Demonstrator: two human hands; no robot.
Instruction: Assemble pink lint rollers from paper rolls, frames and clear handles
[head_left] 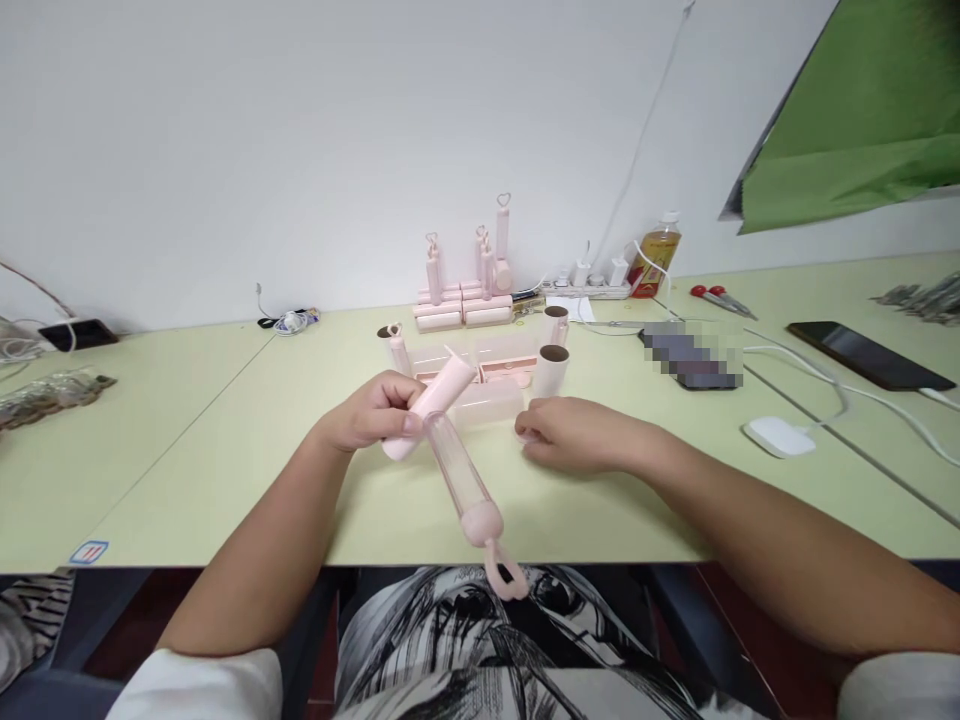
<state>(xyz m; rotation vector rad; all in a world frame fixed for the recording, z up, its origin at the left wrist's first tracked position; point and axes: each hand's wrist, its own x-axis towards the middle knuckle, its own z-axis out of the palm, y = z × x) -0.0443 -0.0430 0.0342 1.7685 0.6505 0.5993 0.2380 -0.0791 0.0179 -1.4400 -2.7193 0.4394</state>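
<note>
The pink roller [455, 465] is hanging at a slant over the front part of the pale green table [210, 440], my left hand [379, 412] pinching its head between thumb and fingers, with the clear handle angling down toward me so the heart loop pokes past the table's front edge over my lap. My right hand [574, 436] is curled up on the other side, fingers bunched, can't tell if there's anything in them, and there's a decent strip of tabletop between it and the handle. Just beyond it stands a white roll [551, 374], with more pink rollers [465, 310] back by the wall [300, 150].
</note>
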